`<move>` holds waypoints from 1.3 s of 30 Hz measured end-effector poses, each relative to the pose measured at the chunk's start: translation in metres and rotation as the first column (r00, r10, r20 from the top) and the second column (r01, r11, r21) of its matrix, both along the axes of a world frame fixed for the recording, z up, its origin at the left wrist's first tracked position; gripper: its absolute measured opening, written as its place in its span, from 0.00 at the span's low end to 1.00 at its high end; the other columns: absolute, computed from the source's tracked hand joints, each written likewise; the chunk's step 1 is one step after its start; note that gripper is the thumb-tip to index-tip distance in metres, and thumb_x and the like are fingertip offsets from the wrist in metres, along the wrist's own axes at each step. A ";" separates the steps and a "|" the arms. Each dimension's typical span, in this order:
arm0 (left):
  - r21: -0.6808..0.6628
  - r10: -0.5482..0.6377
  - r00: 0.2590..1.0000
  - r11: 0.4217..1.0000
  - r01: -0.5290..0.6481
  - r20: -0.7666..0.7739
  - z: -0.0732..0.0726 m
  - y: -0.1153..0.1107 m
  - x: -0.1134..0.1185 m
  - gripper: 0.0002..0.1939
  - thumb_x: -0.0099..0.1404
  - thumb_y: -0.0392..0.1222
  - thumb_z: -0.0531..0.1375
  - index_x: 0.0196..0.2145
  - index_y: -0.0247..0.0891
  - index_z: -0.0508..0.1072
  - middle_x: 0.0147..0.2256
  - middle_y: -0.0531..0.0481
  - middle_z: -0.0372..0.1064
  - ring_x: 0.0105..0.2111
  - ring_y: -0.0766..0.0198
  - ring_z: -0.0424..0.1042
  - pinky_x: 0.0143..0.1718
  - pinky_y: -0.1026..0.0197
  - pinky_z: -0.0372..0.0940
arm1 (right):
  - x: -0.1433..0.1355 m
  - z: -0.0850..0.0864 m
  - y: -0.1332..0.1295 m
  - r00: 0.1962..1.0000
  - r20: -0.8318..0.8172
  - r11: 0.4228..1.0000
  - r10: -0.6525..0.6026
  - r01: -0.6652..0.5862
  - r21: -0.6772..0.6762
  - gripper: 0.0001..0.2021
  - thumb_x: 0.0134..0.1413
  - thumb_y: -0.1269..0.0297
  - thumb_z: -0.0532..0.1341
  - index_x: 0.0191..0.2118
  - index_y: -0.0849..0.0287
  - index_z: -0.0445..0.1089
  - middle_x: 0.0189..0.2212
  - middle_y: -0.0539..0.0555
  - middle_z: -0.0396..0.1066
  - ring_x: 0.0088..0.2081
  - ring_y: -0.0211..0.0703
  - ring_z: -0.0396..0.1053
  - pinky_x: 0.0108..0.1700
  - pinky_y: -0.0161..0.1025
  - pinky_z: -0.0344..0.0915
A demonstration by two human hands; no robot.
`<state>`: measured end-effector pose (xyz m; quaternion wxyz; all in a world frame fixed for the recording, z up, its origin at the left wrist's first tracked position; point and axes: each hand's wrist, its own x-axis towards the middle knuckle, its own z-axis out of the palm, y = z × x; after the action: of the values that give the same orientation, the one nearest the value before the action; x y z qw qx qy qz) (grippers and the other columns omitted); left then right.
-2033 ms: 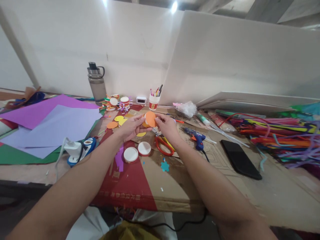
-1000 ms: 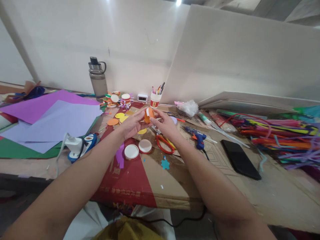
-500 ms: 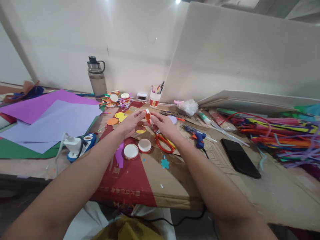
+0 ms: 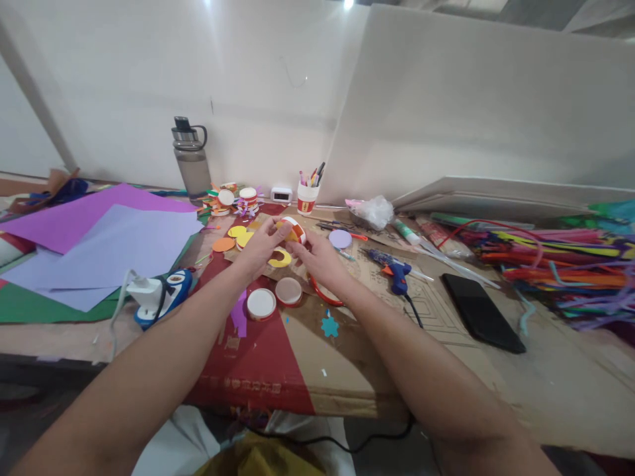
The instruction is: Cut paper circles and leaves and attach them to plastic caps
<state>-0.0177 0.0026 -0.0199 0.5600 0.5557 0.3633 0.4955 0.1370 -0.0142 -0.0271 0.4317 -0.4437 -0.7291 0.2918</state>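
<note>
Between both hands is a short red-and-white paper cup piece (image 4: 296, 227), tilted, with an orange-yellow patch on its near side. My left hand (image 4: 260, 252) grips it from the left, fingers closed. My right hand (image 4: 321, 256) closes on its right side. Just below them lies a yellow paper ring (image 4: 280, 259). Red-handled scissors (image 4: 325, 293) lie partly under my right forearm. Nearer me are two white discs with red rims, a left one (image 4: 260, 304) and a right one (image 4: 288, 291), plus a teal paper flower (image 4: 329, 325).
A blue glue gun (image 4: 399, 276) and black phone (image 4: 479, 311) lie to the right, before colourful pipe cleaners (image 4: 570, 264). Behind stand a water bottle (image 4: 192, 162) and a pen cup (image 4: 307, 197). Purple paper sheets (image 4: 119, 244) and a blue power socket (image 4: 171, 297) are at left.
The cup piece has turned in my hands, so more of its red-and-white outside shows. My hands have shifted slightly, uncovering the yellow ring and the lilac disc. The view has moved a little.
</note>
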 end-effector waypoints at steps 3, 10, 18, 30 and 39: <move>0.023 0.018 1.000 1.000 -0.017 -0.016 0.001 0.002 -0.002 0.22 0.59 0.61 0.63 0.37 0.40 0.68 0.32 0.53 0.70 0.27 0.68 0.69 0.21 0.69 0.58 | 0.002 -0.001 0.004 0.998 -0.062 0.999 -0.032 0.030 -0.030 0.08 0.61 0.59 0.56 0.36 0.57 0.67 0.28 0.49 0.69 0.26 0.38 0.67 0.28 0.36 0.67; 0.026 0.020 0.998 0.999 -0.022 0.062 -0.001 0.004 -0.001 0.18 0.59 0.56 0.65 0.34 0.38 0.70 0.34 0.52 0.69 0.32 0.67 0.68 0.28 0.67 0.64 | 0.009 -0.008 0.019 0.937 -0.334 0.995 -0.099 0.101 -0.014 0.15 0.54 0.59 0.62 0.47 0.55 0.67 0.38 0.52 0.72 0.31 0.39 0.70 0.29 0.38 0.71; 0.014 -0.198 0.970 0.980 0.198 0.139 0.005 -0.001 -0.001 0.19 0.57 0.49 0.68 0.43 0.39 0.72 0.38 0.52 0.67 0.34 0.68 0.68 0.34 0.66 0.64 | 0.006 0.004 0.002 0.994 -0.105 0.972 -0.011 0.035 0.234 0.24 0.59 0.58 0.62 0.60 0.52 0.64 0.54 0.59 0.70 0.46 0.46 0.72 0.48 0.48 0.71; 0.217 -0.164 0.986 0.961 0.169 -0.037 0.001 0.005 -0.008 0.33 0.57 0.46 0.69 0.59 0.45 0.68 0.55 0.43 0.69 0.45 0.59 0.72 0.34 0.65 0.66 | 0.015 0.008 0.004 1.000 0.019 0.944 -0.005 -0.001 0.329 0.33 0.56 0.57 0.67 0.67 0.44 0.58 0.59 0.60 0.62 0.53 0.49 0.68 0.51 0.50 0.73; 0.209 -0.171 0.984 0.962 0.176 -0.043 0.001 0.006 -0.012 0.31 0.54 0.45 0.70 0.56 0.41 0.71 0.54 0.41 0.70 0.49 0.55 0.73 0.44 0.59 0.70 | 0.013 0.006 0.005 0.994 0.047 0.882 -0.104 0.070 0.466 0.26 0.54 0.65 0.68 0.58 0.52 0.65 0.55 0.61 0.64 0.53 0.50 0.68 0.49 0.50 0.74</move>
<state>-0.0293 0.0088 -0.0189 0.5345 0.6480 0.2652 0.4734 0.1498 -0.0090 -0.0209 0.5117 -0.3701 -0.7719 0.0740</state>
